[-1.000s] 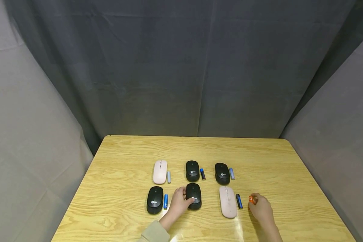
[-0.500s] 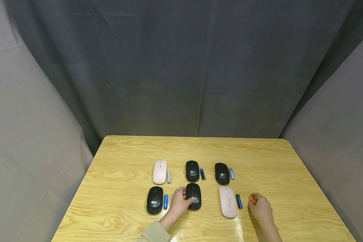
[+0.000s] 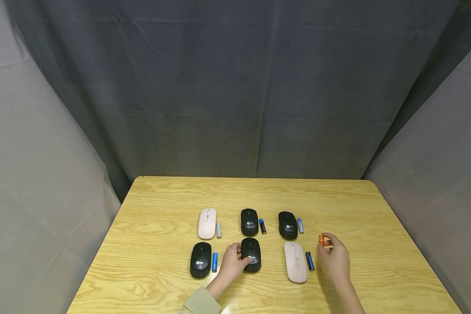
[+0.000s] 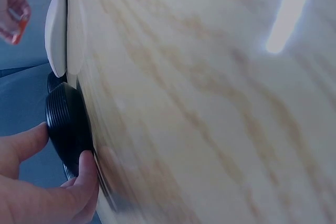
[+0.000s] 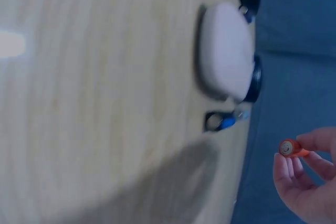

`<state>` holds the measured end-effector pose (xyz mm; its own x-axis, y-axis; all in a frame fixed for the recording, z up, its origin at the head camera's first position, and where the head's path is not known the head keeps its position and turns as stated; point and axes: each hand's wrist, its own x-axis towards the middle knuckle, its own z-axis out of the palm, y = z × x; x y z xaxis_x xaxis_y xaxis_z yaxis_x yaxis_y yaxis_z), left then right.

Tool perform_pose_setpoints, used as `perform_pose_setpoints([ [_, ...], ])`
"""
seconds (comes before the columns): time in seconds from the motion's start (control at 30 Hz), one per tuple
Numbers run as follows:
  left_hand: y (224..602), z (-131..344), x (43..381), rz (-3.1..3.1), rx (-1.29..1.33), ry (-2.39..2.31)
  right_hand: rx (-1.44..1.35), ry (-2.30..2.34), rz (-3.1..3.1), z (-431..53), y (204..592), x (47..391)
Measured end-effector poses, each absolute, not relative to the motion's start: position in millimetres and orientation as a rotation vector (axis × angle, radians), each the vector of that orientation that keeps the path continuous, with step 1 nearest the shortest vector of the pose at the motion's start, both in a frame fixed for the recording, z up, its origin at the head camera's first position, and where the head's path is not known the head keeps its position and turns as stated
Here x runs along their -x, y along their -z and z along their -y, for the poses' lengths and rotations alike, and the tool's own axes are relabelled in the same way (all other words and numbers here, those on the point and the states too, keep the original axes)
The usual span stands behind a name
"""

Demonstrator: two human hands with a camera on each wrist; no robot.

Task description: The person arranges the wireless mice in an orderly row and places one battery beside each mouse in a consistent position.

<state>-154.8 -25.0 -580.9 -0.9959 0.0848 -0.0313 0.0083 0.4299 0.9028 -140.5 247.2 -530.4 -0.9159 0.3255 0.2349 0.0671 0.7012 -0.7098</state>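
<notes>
My left hand [image 3: 230, 264] rests at the left side of a black computer mouse [image 3: 251, 249] in the front row, gripping it. In the left wrist view the thumb and fingers lie on either side of that mouse's dark body, which stays on the table. My right hand [image 3: 336, 257] pinches an orange battery [image 5: 292, 148] between thumb and fingers, held above the table to the right. Nearest to it are a black-and-blue battery [image 3: 310, 261] and a pink mouse [image 3: 295, 262], both lying on the table.
At the front left, a black mouse [image 3: 200, 260] lies beside a blue battery [image 3: 214, 262]. The back row holds a pink mouse [image 3: 207, 223] and two black mice, each with a battery at its right. Grey curtains [image 3: 204, 96] surround the wooden table [image 3: 161, 192].
My right hand has raised the orange battery and carried it slightly away from me and to the left. The left hand keeps its grip on the black mouse, unmoved.
</notes>
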Motion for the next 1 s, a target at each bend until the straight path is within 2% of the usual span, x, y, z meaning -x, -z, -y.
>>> perform_pose_setpoints([
  [0.5,580.9,25.5,155.0,-2.592,-0.078,-1.641,0.127,-1.253,2.561,-181.8,519.1,153.4],
  [1.0,580.6,24.8,154.4,-2.604,-0.076,-1.635,0.004,-1.134,2.692,-141.3,543.9,152.7],
])
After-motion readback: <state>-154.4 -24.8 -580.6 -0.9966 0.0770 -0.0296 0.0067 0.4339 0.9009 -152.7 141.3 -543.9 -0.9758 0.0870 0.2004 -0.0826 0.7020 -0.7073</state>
